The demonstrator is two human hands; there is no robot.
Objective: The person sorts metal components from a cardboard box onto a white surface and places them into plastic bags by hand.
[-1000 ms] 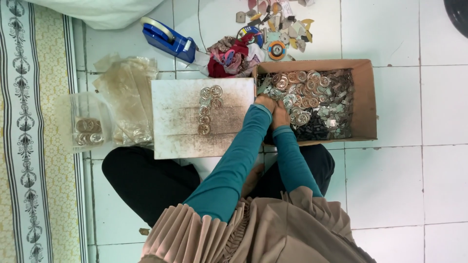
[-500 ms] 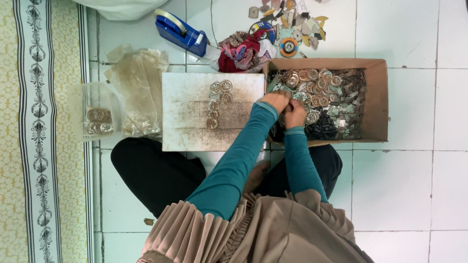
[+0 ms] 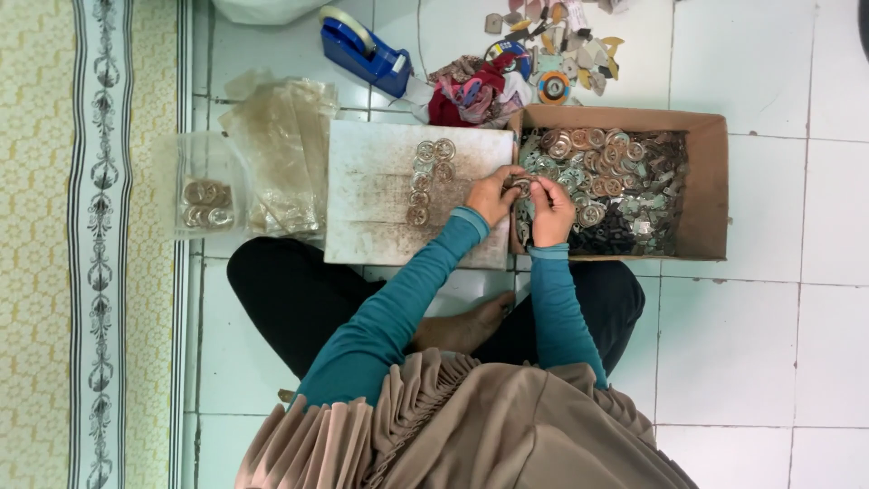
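My left hand (image 3: 489, 195) and my right hand (image 3: 550, 208) meet at the left edge of a brown cardboard box (image 3: 711, 190), both pinching one small round metal piece (image 3: 522, 185) between the fingertips. The box is full of several similar round metal pieces (image 3: 597, 172) and dark bits. To the left lies a worn white board (image 3: 371, 195) with a short column of round pieces (image 3: 427, 181) laid on it. Teal sleeves cover both forearms.
A blue tape dispenser (image 3: 362, 50) stands at the top, beside a pile of red cloth and scraps (image 3: 471, 91). Clear plastic bags (image 3: 281, 149) lie left of the board, one holding round pieces (image 3: 204, 204). A patterned mat (image 3: 90, 244) runs along the left. White floor tiles surround everything.
Both hands have drawn back from inside the box to its left edge, now holding a round piece together. The view has shifted slightly.
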